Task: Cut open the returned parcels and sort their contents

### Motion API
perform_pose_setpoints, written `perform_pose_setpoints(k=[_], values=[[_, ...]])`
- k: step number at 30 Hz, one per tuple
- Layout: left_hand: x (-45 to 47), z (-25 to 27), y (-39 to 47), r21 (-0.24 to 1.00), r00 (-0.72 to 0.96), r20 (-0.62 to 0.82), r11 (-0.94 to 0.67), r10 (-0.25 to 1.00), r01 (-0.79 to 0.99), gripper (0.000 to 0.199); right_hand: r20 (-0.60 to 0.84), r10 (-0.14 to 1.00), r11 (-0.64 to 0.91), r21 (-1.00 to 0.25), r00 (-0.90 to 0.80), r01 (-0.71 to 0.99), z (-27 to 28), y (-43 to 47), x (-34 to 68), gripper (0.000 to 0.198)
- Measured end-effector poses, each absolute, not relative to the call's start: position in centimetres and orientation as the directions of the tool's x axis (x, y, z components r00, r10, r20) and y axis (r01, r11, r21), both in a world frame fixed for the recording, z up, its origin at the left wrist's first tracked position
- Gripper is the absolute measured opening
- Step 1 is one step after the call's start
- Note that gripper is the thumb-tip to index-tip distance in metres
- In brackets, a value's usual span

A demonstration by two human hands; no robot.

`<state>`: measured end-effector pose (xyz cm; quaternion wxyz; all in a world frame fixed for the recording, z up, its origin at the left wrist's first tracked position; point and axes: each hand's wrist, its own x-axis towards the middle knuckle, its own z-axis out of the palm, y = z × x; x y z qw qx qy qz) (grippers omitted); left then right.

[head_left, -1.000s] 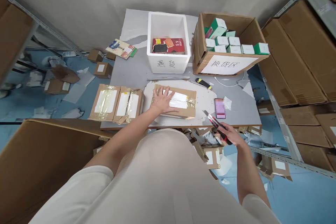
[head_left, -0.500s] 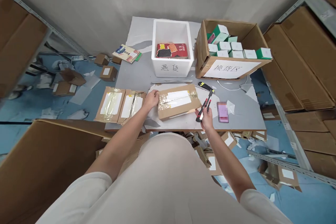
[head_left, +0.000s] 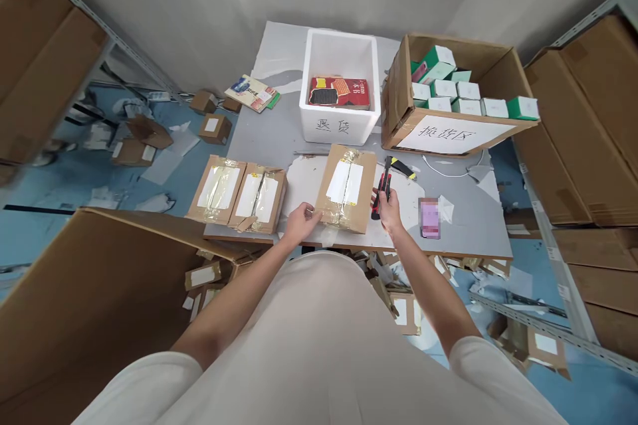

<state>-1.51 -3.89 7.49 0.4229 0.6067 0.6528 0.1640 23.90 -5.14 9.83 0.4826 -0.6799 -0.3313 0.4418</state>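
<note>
A taped cardboard box (head_left: 325, 202) with a white label lies in front of me, its long side running away from my body. My left hand (head_left: 302, 223) pinches its near left corner. In my right hand (head_left: 390, 210) is a black and red utility knife (head_left: 385, 180), held upright beside the box's right side. Behind that knife a second cutter, yellow and black (head_left: 403, 168), lies on the table. Two more taped boxes stand to the left, one at the far left (head_left: 203, 211) and one nearer (head_left: 241, 214).
On the grey table (head_left: 463, 212) are a white foam bin (head_left: 341, 127) with a red book (head_left: 349, 89), a carton (head_left: 393, 106) of green-white boxes, books (head_left: 248, 91) and a phone (head_left: 429, 219). A large open carton (head_left: 124, 292) stands at my left. Boxes litter the floor.
The box has turned from lying crosswise to lengthwise. My left hand has moved from its left end to the near left corner. The knife now points more straight away from me.
</note>
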Motion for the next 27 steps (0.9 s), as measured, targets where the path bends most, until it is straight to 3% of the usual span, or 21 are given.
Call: perform_pose_setpoints(k=[4,7,11,14,19,24,27], values=[[-0.7,8.3,-1.3,0.707,0.115,-0.315,0.152,0.942,0.691,0.041,-0.318,0.839,-0.324,-0.944,0.442,-0.065,9.0,-8.3,24.1,0.04],[1.1,8.9,3.3,0.717,0.199,-0.204,0.008,0.958,0.698,0.054,-0.444,0.767,-0.369,-0.896,0.463,-0.248,8.1,-12.1,23.3,0.043],[4.2,9.1,10.8,0.7,0.377,-0.017,-0.258,0.926,0.666,0.061,-0.642,0.684,-0.359,-0.709,0.346,-0.607,7.6,-16.3,20.9,0.046],[5.7,8.7,14.3,0.692,0.452,-0.107,-0.26,0.885,0.674,0.06,-0.678,0.701,-0.339,-0.59,0.221,-0.733,7.6,-16.9,19.2,0.05],[5.4,8.1,15.3,0.695,0.346,-0.202,-0.115,0.916,0.71,0.053,-0.665,0.698,-0.294,-0.603,0.264,-0.741,7.7,-15.1,19.7,0.046],[2.5,8.4,11.9,0.662,0.12,-0.137,0.001,0.983,0.75,0.035,-0.57,0.71,-0.26,-0.757,0.412,-0.6,7.7,-11.1,25.5,0.036],[0.6,8.9,7.3,0.596,0.013,-0.132,0.069,0.991,0.8,0.028,-0.471,0.776,-0.258,-0.844,0.42,-0.47,7.6,-7.3,29.3,0.036]])
